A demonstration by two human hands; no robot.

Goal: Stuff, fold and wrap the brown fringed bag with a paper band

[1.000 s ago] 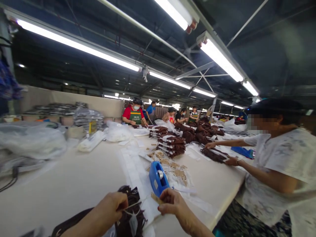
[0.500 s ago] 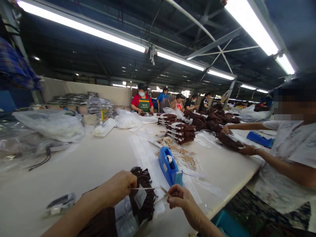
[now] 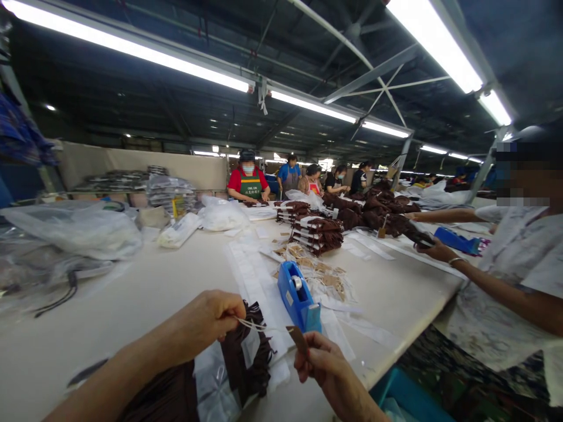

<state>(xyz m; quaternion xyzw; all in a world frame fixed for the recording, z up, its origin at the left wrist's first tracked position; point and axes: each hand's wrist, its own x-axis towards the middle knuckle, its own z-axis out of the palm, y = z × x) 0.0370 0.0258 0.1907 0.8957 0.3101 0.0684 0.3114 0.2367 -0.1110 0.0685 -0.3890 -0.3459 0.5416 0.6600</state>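
Note:
My left hand (image 3: 206, 322) is closed, pinching a thin pale string (image 3: 253, 325) above a dark brown knitted garment (image 3: 244, 351) that lies on the white table (image 3: 145, 299). My right hand (image 3: 319, 363) is closed on a small brown paper tag (image 3: 299, 339) at the other end of the string. A white label and clear plastic bag (image 3: 215, 384) lie over the garment. A blue tape dispenser (image 3: 299, 296) stands just beyond my hands.
A person in a white shirt (image 3: 510, 275) works at my right, handling brown garments (image 3: 413, 234). Stacks of folded brown garments (image 3: 319, 233), loose tags (image 3: 325, 281), paper strips (image 3: 250, 275) and plastic bags (image 3: 79, 228) cover the table. Several more workers (image 3: 247, 181) stand at the far end.
My right hand turned the brown tag upright and the string slackened between my hands. The person at the right lifted their garment farther back.

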